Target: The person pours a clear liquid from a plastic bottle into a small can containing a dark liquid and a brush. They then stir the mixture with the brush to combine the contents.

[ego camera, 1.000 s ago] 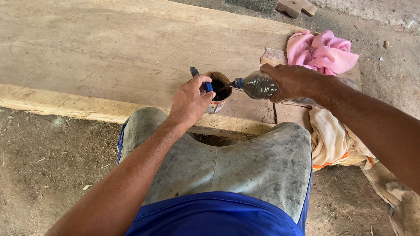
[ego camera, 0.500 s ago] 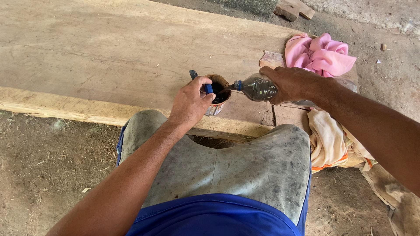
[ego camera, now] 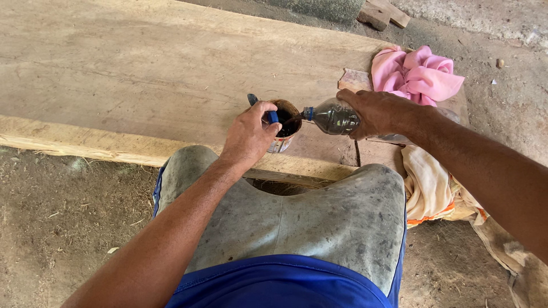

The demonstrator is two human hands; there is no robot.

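**Pouring from a tipped bottle into a small cup on the plank**

Pouring is the step judged to be in hand — a clear plastic bottle is held almost on its side by the right hand, whose fingers are wrapped tight round its body, and its blue-ringed neck is aimed just over the rim of a small brown cup. Dark liquid is seen inside the cup. The cup stands near the front edge of the wooden plank that serves as the surface, and it is steadied by the left hand, closed about its near side with a blue-handled tool pinched against the rim. A pink cloth lies bunched beyond the right wrist, well clear of the cup.

What is called for next — as a judgement only — is a steady tilt, the neck kept over the cup's mouth, and the bottle brought upright once the level nears the rim.
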